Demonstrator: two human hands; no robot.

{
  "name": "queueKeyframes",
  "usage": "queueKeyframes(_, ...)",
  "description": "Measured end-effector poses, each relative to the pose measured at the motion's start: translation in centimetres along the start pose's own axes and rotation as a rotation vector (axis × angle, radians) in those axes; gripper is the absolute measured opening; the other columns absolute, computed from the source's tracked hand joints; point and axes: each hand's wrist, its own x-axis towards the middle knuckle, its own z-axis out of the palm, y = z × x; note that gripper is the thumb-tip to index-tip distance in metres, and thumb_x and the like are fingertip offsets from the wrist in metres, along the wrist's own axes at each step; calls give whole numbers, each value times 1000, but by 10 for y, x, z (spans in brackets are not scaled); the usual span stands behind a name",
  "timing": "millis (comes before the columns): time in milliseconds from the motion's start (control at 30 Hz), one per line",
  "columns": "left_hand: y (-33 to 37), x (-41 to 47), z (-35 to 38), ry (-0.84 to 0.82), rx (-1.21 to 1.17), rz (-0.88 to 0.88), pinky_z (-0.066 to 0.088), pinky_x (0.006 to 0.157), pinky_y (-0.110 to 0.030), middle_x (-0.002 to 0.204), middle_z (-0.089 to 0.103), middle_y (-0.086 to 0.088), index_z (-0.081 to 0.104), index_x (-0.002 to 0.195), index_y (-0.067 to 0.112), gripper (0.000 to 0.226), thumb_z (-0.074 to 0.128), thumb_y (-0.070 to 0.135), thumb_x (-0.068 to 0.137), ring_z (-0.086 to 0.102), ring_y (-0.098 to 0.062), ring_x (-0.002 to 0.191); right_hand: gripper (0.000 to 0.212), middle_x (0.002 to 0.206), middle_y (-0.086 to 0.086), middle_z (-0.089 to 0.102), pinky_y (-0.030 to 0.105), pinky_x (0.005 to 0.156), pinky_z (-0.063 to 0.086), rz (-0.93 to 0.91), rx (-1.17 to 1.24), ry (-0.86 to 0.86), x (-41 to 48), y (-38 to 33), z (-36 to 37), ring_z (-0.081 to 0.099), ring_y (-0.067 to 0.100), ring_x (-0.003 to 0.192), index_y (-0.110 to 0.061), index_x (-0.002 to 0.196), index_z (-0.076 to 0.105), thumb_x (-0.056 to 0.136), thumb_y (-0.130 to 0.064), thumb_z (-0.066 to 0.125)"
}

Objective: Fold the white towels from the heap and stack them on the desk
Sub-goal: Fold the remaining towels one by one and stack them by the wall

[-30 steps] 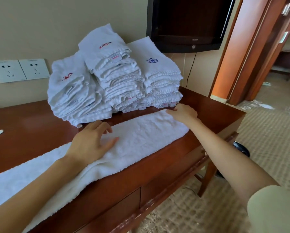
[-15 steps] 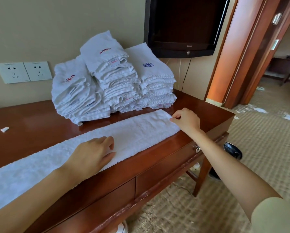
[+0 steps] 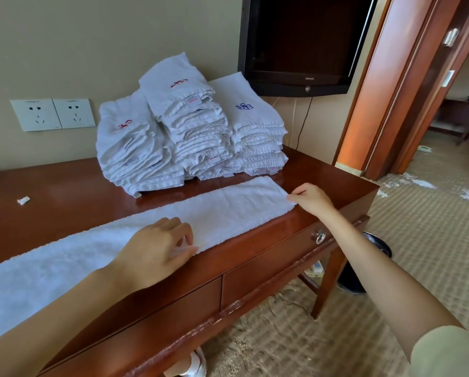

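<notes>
The towel (image 3: 228, 210) lies stretched along the desk (image 3: 64, 191) front; your right hand (image 3: 312, 200) pinches its end corner; your left hand (image 3: 157, 248) pinches the near edge. Pull unevenly and the fold may skew; the towel could slide off.

Bright daylight, glare on desk (image 3: 64, 186), bowed edges

left hand (image 3: 157, 250), right hand (image 3: 313, 200): fingers pinching.
</notes>
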Motion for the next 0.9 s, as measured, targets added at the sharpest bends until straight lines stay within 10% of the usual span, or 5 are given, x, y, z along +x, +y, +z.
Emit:
queueKeyframes(200,-9,9,-6,-75,-129,-195,26,115,-31,147,39,18,53,131,43,67,14,73,86,37,-6,136,63,67,-2,46,31,59,33,99,-116,68,-12,-13,21,51,20,67,-19,54,39,77,-75,54)
queueKeyframes(400,-6,6,16,-347,119,-302,-12,119,-44,151,-20,15,-9,147,48,92,-15,84,63,-17,-9,145,37,92,1,65,36,81,32,123,-43,317,-16,-19,44,59,27,95,-17,89,61,85,-53,57)
queueKeyframes(567,-3,-5,22,-244,167,-157,-11,117,-42,157,-8,10,-6,149,44,78,-17,77,79,-7,-16,147,38,96,-3,56,30,70,39,126,248,334,-22,-31,44,61,26,96,-12,114,53,87,-38,62)
queueKeyframes(733,-6,-9,28,-210,181,-86,-6,117,-38,160,4,8,2,151,44,59,-5,62,96,1,-17,148,74,132,3,53,32,92,44,202,687,289,-27,-47,54,52,24,122,-13,143,38,82,-35,73)
queueKeyframes(900,6,-20,27,-157,132,-81,7,116,-33,156,27,-1,21,152,32,53,10,48,103,25,-23,143,39,79,14,65,36,78,53,231,862,201,-29,-58,58,65,28,84,4,90,65,78,-30,78)
